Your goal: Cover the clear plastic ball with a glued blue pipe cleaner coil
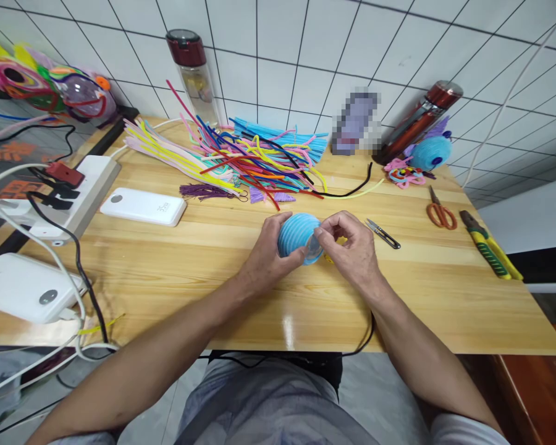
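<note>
A round ball (298, 237) ringed with light-blue fuzzy pipe cleaner sits in my left hand (274, 248), whose fingers and thumb wrap its left side. On its lower right side a clear, uncovered patch (314, 248) shows. My right hand (352, 247) is closed in a pinch at that edge of the ball, thumb against forefinger; what lies between the fingertips is too small to make out. A bit of yellow (328, 259) peeks out below the right fingers. Just right of that hand lie small thread snips (383, 234).
A heap of coloured pipe cleaners (259, 154) lies behind the ball. Orange-handled scissors (441, 214), pliers (490, 246) and a blue ball figure (430, 152) are at the right. White power banks (143, 206), a power strip (81, 191) and cables crowd the left. Two bottles (419, 120) stand behind.
</note>
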A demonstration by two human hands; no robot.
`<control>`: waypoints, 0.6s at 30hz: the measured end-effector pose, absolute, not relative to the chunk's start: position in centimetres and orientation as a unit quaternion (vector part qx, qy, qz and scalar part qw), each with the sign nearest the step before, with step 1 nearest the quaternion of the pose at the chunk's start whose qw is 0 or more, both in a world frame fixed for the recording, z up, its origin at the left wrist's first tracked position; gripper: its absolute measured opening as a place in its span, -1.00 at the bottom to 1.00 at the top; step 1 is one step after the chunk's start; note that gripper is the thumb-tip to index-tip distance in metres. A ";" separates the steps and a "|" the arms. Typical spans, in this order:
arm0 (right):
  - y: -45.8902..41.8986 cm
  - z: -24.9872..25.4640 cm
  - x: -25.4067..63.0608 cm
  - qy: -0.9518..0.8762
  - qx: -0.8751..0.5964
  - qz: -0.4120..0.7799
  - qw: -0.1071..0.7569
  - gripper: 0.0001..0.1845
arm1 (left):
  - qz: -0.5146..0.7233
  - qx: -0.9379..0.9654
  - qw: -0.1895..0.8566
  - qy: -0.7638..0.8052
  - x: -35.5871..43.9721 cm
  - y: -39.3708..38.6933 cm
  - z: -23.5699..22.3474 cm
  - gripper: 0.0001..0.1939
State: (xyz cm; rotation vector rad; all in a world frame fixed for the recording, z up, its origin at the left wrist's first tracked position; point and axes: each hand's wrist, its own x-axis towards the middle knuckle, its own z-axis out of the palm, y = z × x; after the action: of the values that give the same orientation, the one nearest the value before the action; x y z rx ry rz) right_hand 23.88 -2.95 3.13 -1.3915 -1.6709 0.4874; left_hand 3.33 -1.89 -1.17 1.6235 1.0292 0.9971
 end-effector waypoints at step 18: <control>-3.4 3.4 23.6 -0.687 -0.549 0.198 0.434 -0.88 | 0.388 0.650 0.489 0.433 3.2 -2.3 0.0 -0.23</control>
State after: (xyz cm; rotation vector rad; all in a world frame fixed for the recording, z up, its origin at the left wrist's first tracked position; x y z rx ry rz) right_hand 23.57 -3.39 3.40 -1.3671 -1.7107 0.4935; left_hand 3.17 -2.25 0.03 1.5785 1.0519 0.9438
